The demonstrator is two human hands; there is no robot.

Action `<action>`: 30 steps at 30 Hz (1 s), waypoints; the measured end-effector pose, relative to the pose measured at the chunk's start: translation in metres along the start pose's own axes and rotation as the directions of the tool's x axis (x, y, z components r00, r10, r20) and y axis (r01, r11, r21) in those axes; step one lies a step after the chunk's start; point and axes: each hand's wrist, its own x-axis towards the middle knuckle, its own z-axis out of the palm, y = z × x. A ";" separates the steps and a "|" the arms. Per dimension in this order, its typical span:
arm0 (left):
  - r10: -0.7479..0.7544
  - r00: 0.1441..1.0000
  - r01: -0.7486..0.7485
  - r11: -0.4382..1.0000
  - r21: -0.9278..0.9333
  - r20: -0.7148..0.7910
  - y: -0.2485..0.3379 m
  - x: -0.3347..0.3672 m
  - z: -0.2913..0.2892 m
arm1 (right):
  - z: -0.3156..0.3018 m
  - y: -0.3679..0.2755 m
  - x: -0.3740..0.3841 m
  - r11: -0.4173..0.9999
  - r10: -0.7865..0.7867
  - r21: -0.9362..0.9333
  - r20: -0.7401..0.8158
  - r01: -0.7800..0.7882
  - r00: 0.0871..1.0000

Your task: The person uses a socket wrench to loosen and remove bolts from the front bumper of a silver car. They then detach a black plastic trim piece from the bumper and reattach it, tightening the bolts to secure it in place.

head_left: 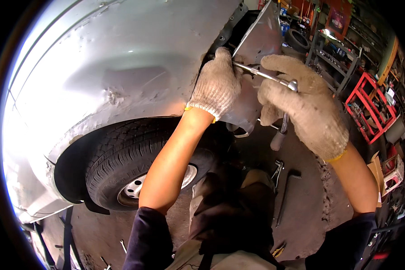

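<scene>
My left hand [217, 85], in a knitted work glove, is at the gap between the silver car fender [135, 58] and a loose-edged body panel [263, 42]. Its fingers are curled into the gap, and what they grip is hidden. A long steel extension bar [261, 72] runs from beside that hand to a ratchet wrench [278, 141]. The wrench's dark-ended handle hangs downward. My right hand [312, 105], gloved too, closes around the wrench just below its head, with the upper finger stretched out over the bar.
Below the fender is a tyre [121, 155] on a steel wheel. A dark bar-like tool [287, 198] and a shiny metal tool [278, 171] lie on the floor by my legs. At right stand a red metal frame [369, 108], a grey shelf [335, 58] and an open cardboard box [377, 173].
</scene>
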 end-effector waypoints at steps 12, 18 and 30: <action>0.024 0.951 -0.051 0.996 -0.080 -0.308 0.005 -0.036 0.013 | 0.004 0.032 0.018 0.066 -0.659 -0.866 0.335 0.495 0.674; -0.300 0.931 0.100 0.758 -0.644 -0.208 0.013 -0.035 0.023 | -0.005 0.034 0.027 0.250 -0.726 -0.805 0.211 0.538 0.655; -0.447 0.888 -0.004 -0.241 -0.970 0.107 0.004 -0.027 0.036 | -0.020 0.022 0.042 0.351 -0.679 -0.741 0.220 0.573 0.700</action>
